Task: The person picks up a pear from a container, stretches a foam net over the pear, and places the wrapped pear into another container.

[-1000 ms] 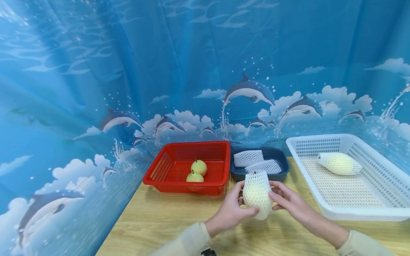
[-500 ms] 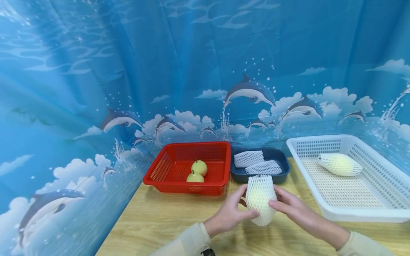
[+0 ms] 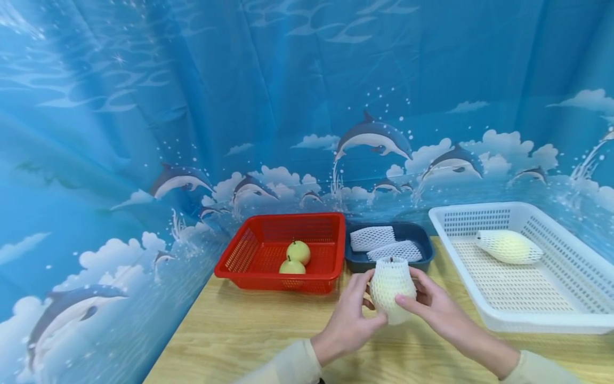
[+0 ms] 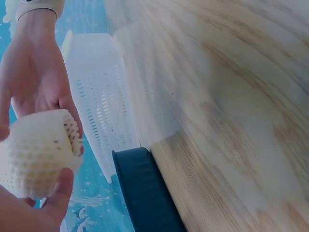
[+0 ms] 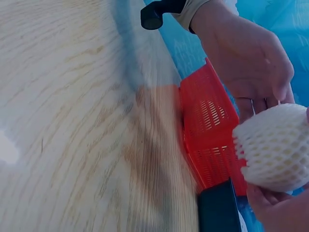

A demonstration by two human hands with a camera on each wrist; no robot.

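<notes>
Between both hands, in front of the dark blue tray, is a pear in a white foam net sleeve (image 3: 392,288); a dark stem shows at the sleeve's upper opening. My left hand (image 3: 349,319) grips it from the left, thumb low on the near side. From the right my right hand (image 3: 438,309) holds it, with the thumb across the front of the net. In the left wrist view the netted pear (image 4: 41,152) lies between the two hands. The right wrist view shows the net's open end (image 5: 241,150) facing the table. Fingers behind the pear are mostly hidden.
A red basket (image 3: 240,274) with two bare pears (image 3: 298,252) stands at the left. Two flat foam net sleeves (image 3: 372,238) lie in the dark blue tray (image 3: 424,234). The white basket (image 3: 542,321) at right holds another netted pear (image 3: 509,247). All stand on a wooden table (image 3: 230,330).
The netted pear shifted right and down, then rose slightly, its upper end now tipped more toward the camera. Both hands stayed on it and moved with it. Baskets and tray are unchanged.
</notes>
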